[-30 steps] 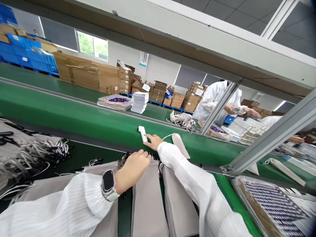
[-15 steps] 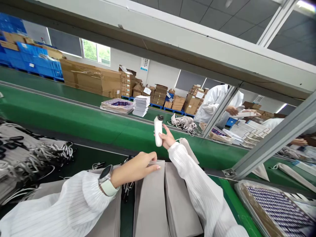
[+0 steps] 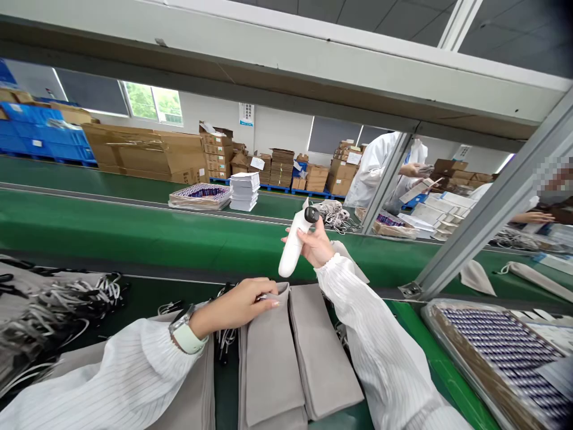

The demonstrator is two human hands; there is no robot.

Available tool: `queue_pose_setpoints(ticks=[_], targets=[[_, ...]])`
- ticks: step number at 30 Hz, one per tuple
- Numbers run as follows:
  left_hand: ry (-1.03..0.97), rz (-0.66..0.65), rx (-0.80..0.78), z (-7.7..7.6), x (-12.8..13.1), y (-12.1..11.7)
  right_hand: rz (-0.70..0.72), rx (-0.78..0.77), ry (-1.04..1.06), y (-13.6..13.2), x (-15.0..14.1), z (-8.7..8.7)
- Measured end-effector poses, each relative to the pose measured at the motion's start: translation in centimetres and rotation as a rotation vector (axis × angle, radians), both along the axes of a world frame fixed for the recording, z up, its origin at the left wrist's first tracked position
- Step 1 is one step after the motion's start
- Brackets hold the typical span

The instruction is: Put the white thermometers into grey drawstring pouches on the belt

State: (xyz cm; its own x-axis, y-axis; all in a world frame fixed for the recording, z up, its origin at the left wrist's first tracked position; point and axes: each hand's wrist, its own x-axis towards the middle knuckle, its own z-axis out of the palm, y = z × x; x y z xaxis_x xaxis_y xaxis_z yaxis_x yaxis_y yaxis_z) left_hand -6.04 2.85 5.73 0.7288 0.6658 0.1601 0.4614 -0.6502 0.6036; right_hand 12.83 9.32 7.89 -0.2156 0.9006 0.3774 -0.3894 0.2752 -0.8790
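My right hand (image 3: 317, 243) is closed round a white handheld device (image 3: 293, 246) with a round black end, held tilted above the green belt. The black end points up and to the right. My left hand (image 3: 246, 304) pinches the top edge of a grey cloth pouch (image 3: 274, 358), which lies uppermost on a stack. That edge stands up slightly by my fingers. Beside it on the right is a second stack of grey pouches (image 3: 324, 349). Another pouch (image 3: 351, 260) lies on the belt behind my right wrist, partly hidden.
Piled pouches with white cords (image 3: 58, 310) lie at the left. A tray of purple-and-white patterned items (image 3: 496, 352) sits at the lower right. A slanted metal post (image 3: 483, 209) and a shelf beam (image 3: 286, 54) frame the station. Across the belt, a person in white (image 3: 373, 167) handles a white piece.
My right hand has lifted the white device off the belt and brought it right, turning its black end. My left hand has moved to the pouch's edge and gripped it. The uppermost pouch has shifted.
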Motion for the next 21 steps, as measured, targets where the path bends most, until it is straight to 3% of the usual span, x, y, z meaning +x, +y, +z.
queue_pose_setpoints(ticks=[4, 9, 13, 21], targets=[[0.070, -0.035, -0.019, -1.1, 0.1, 0.4, -0.158, 0.230, -0.054, -0.1, -0.9, -1.1], [0.101, -0.040, -0.036, -1.1, 0.2, 0.4, -0.198, 0.321, -0.377, -0.7, -3.1, -3.8], [0.109, -0.056, -0.030, -1.1, 0.2, 0.3, -0.206, 0.312, -0.519, 0.0, -3.1, -5.3], [0.111, -0.070, -0.024, -1.4, 0.0, 0.5, -0.286, 0.247, -0.460, 1.2, -1.7, -5.6]])
